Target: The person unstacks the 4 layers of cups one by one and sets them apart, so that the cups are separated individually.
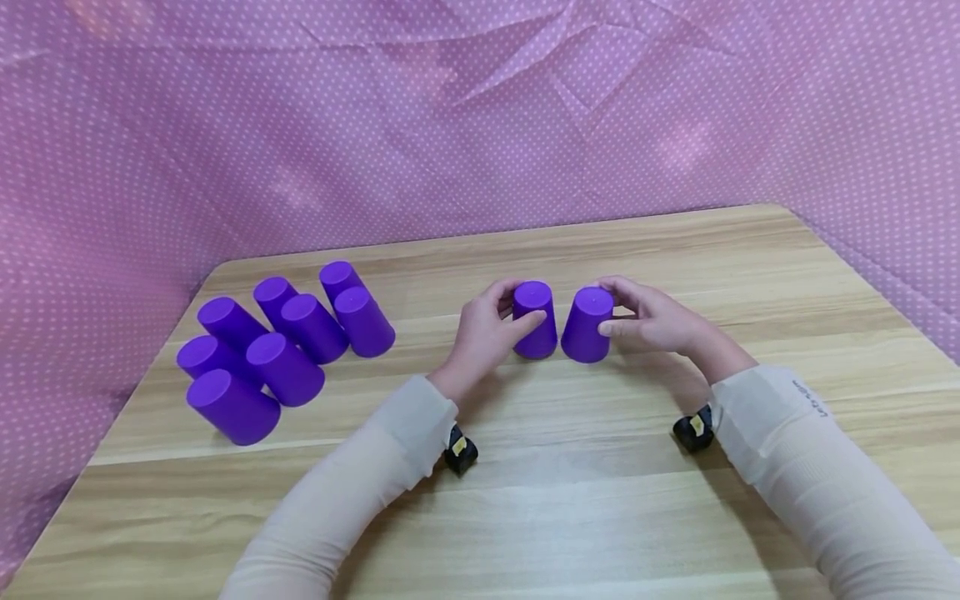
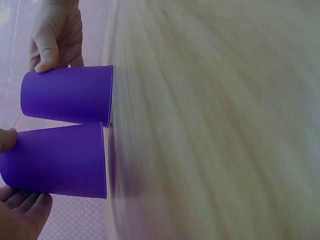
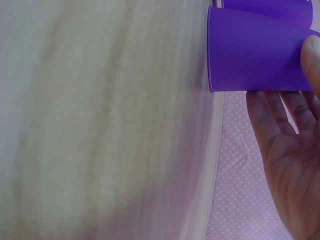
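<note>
Two purple cups stand upside down side by side near the middle of the table, their rims close together. My left hand (image 1: 487, 327) grips the left cup (image 1: 535, 321), thumb on the near side and fingers round the far left side. The right cup (image 1: 587, 327) is held by my right hand (image 1: 651, 317), with the thumb across its near right side. In the left wrist view, the left cup (image 2: 55, 161) has its rim close over the table. From the right wrist, the right cup (image 3: 257, 50) shows fingers under one side and the thumb opposite.
Several more purple cups (image 1: 287, 371) stand upside down in a cluster on the left of the wooden table (image 1: 570, 500). A pink dotted cloth (image 1: 420, 150) hangs behind and at both sides. Small black devices (image 1: 461, 452) are strapped at both wrists.
</note>
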The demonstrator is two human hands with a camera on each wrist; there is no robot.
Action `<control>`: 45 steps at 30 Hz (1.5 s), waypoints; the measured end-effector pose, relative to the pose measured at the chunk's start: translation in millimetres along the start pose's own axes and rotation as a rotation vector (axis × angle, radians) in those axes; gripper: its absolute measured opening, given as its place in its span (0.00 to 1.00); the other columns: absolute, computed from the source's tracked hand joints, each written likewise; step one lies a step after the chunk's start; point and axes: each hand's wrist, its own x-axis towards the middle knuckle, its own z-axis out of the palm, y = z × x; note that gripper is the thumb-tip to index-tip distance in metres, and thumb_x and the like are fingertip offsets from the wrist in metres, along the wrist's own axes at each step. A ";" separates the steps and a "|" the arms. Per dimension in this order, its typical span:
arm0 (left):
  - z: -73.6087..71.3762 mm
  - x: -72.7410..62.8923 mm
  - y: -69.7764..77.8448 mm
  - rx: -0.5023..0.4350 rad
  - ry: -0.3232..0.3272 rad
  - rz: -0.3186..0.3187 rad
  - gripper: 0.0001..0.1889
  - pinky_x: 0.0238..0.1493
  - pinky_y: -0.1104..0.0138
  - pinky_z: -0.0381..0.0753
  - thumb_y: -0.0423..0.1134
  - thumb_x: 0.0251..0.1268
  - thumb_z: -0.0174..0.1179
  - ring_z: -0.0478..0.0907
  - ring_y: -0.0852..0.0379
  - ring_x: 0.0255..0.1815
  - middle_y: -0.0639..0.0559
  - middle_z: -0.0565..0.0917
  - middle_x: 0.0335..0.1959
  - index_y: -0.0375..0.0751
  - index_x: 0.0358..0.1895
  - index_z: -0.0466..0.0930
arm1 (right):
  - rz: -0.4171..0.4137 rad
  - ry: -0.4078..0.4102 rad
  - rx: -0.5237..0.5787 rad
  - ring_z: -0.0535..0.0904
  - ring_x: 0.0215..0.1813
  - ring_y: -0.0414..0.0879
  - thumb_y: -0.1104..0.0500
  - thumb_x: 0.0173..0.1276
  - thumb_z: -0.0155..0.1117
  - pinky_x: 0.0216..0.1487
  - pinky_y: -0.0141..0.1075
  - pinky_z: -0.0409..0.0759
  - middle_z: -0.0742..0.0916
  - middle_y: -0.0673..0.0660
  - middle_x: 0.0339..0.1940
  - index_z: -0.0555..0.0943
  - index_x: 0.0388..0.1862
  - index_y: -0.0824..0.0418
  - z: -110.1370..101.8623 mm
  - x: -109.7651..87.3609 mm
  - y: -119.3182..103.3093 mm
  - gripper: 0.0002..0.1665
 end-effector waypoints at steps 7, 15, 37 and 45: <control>-18.3 -7.1 3.7 0.012 0.019 0.011 0.24 0.58 0.68 0.75 0.39 0.54 0.66 0.76 0.55 0.56 0.48 0.79 0.52 0.41 0.56 0.73 | 0.006 -0.003 -0.012 0.71 0.56 0.44 0.67 0.64 0.59 0.63 0.52 0.66 0.76 0.65 0.54 0.63 0.63 0.69 -1.3 2.0 -2.0 0.29; -43.5 -14.0 -0.7 0.013 0.061 0.002 0.25 0.58 0.68 0.74 0.39 0.55 0.66 0.76 0.55 0.55 0.47 0.79 0.52 0.41 0.56 0.73 | 0.007 0.000 -0.021 0.72 0.54 0.40 0.68 0.63 0.59 0.61 0.45 0.69 0.77 0.65 0.53 0.63 0.62 0.70 -1.7 3.0 -3.4 0.29; -125.2 -46.7 -20.2 0.144 0.223 -0.035 0.27 0.55 0.65 0.77 0.38 0.53 0.68 0.77 0.52 0.53 0.41 0.79 0.52 0.36 0.56 0.72 | 0.024 0.001 0.002 0.71 0.55 0.43 0.67 0.63 0.60 0.64 0.52 0.64 0.77 0.65 0.53 0.63 0.63 0.69 -0.3 1.1 -3.1 0.30; -146.6 -59.8 -25.3 0.178 0.245 -0.095 0.27 0.55 0.66 0.77 0.40 0.53 0.68 0.77 0.53 0.53 0.43 0.79 0.52 0.36 0.56 0.72 | 0.009 -0.001 0.011 0.72 0.54 0.42 0.67 0.63 0.60 0.63 0.51 0.65 0.77 0.65 0.52 0.64 0.62 0.69 0.4 0.5 -2.4 0.29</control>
